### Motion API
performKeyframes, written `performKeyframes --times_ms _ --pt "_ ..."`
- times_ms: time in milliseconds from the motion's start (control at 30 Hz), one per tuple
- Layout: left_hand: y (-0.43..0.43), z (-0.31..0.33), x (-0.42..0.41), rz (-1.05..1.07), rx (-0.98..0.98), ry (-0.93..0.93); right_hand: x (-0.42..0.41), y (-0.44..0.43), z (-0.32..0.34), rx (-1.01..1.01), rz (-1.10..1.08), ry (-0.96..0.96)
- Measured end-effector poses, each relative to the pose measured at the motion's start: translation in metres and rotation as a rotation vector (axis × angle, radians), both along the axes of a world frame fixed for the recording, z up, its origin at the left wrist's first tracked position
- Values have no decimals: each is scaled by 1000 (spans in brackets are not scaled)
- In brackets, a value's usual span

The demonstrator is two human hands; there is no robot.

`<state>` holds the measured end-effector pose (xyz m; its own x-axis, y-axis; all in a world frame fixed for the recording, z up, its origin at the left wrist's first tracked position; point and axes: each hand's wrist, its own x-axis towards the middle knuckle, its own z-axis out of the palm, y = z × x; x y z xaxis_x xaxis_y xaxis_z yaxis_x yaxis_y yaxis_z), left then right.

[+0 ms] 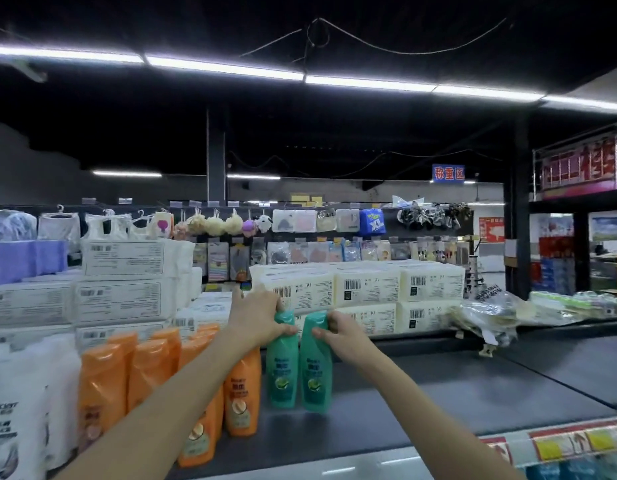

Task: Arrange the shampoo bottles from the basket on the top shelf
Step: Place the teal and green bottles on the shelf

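Observation:
Two teal shampoo bottles stand upright side by side on the dark top shelf. My left hand grips the cap end of the left teal bottle. My right hand holds the neck of the right teal bottle. The two bottles touch each other. Just left of them stand several orange shampoo bottles in rows. The basket is out of view.
White shampoo bottles stand at the far left. Stacked white tissue packs line the back of the shelf, with more at the left. Crumpled plastic wrap lies at the right. Price tags run along the shelf's front edge.

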<state>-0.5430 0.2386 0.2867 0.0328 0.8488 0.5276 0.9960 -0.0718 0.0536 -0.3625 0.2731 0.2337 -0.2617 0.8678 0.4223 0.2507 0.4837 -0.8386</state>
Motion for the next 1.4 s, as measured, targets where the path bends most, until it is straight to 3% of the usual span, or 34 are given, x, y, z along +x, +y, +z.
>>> performKeyframes --times_ms 233,733,1200,1400 --pt "12 -15 -6 53 -32 23 -10 12 -8 -40 23 -57" --pt "13 -19 -3 133 -28 52 -9 14 -23 -225 48 2" --pt "0 -27 1 140 0 110 -5 5 -34 -236 39 14" --pt "-6 -32 7 147 22 163 9 -21 -37 -139 -94 27"
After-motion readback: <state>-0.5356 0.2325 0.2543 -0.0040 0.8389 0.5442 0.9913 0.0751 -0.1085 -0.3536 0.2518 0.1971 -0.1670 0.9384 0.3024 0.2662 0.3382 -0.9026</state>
